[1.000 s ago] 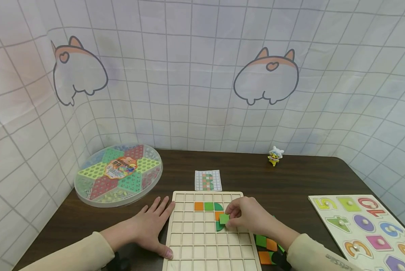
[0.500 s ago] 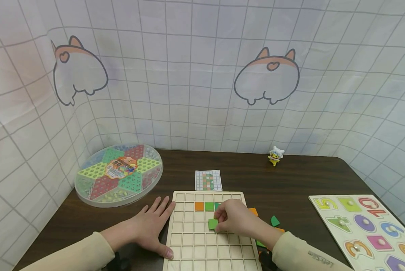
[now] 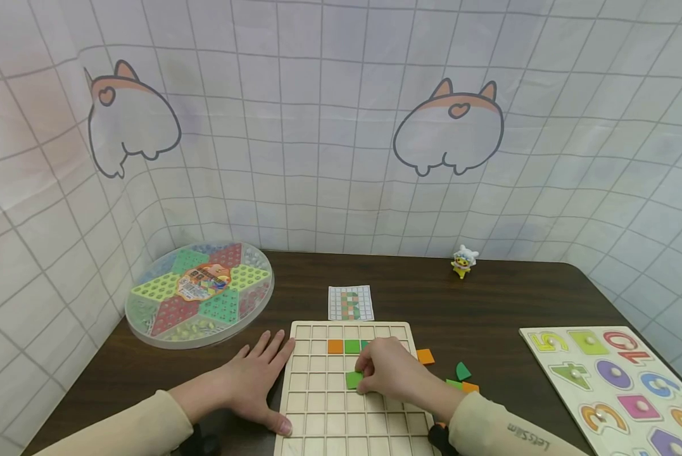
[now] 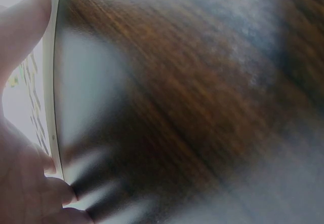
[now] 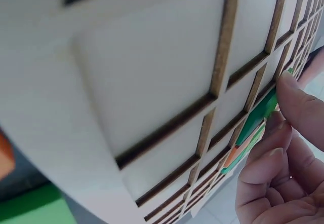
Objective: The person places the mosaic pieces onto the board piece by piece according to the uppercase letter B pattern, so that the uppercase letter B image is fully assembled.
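Observation:
A pale wooden grid board lies on the table before me. My left hand, fingers spread, rests along its left edge with the thumb on the rim; the left wrist view also catches part of this hand. Above the middle cells, my right hand pinches a green square tile by its right side. In the upper row sit an orange tile and a green tile. The right wrist view shows the curled fingers of my right hand beside a dark green rounded piece.
Loose tiles, including an orange one and a dark green one, lie right of the board. A pattern card lies behind it. A round game box, a number puzzle and a small figurine stand around.
My right hand has carried the green square tile leftward and slightly down, over the board. More loose tiles at the right now show. My left hand has stayed put.

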Demonstrator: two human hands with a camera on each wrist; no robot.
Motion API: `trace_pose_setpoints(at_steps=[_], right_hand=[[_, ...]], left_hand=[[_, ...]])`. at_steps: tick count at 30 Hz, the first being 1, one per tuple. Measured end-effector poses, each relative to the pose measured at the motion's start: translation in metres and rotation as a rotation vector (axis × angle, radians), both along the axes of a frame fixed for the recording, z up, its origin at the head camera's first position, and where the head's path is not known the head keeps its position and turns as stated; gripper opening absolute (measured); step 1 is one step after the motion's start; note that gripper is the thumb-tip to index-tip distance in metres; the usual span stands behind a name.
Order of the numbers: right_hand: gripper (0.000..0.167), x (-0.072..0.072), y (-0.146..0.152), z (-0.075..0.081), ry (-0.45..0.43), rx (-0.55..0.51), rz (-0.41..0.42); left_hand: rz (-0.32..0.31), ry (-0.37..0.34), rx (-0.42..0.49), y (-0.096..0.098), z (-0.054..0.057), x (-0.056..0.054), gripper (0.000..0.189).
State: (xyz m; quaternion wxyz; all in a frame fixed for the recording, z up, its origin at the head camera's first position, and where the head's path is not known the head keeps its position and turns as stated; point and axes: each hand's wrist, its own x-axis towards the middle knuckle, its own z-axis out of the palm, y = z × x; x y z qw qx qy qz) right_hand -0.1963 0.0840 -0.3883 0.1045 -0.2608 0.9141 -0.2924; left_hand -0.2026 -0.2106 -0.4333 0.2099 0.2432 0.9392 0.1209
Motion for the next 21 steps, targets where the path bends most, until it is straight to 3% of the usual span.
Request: trace_pose_setpoints(at_steps=[14, 21], right_hand=[[0.017, 0.0004, -0.0017, 0.0022, 0.003, 0.014, 0.007], [0.015, -0.001, -0.0014, -0.0012, 0.067, 0.031, 0.029]], left_hand=[[0.0, 0.004, 0.011, 0.0006, 0.0012, 0.0012, 0.144], [-0.001, 0.008, 0.01, 0.0006, 0.0014, 0.0014, 0.144]])
